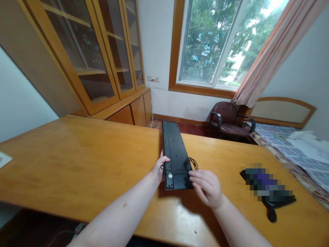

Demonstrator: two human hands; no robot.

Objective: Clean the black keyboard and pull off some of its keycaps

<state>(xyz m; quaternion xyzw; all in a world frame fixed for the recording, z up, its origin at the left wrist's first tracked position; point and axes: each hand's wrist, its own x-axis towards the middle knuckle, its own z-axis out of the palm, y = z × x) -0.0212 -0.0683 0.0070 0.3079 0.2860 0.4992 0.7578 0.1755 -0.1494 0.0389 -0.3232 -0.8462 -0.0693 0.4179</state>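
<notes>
A black keyboard (pixel 174 151) is held upside down above the wooden desk (pixel 77 161), its long axis pointing away from me. My left hand (pixel 159 168) grips its near left edge, thumb over the underside. My right hand (pixel 207 187) is at the near right corner, fingers curled against the keyboard's edge and next to its bundled black cable (pixel 192 163).
A black, partly blurred object (pixel 268 190) lies on the desk at the right. A paper corner (pixel 3 158) shows at the left edge. Beyond the desk stand a glass-door cabinet (pixel 97 58), a dark armchair (pixel 228 120) under the window, and a bed (pixel 295 147).
</notes>
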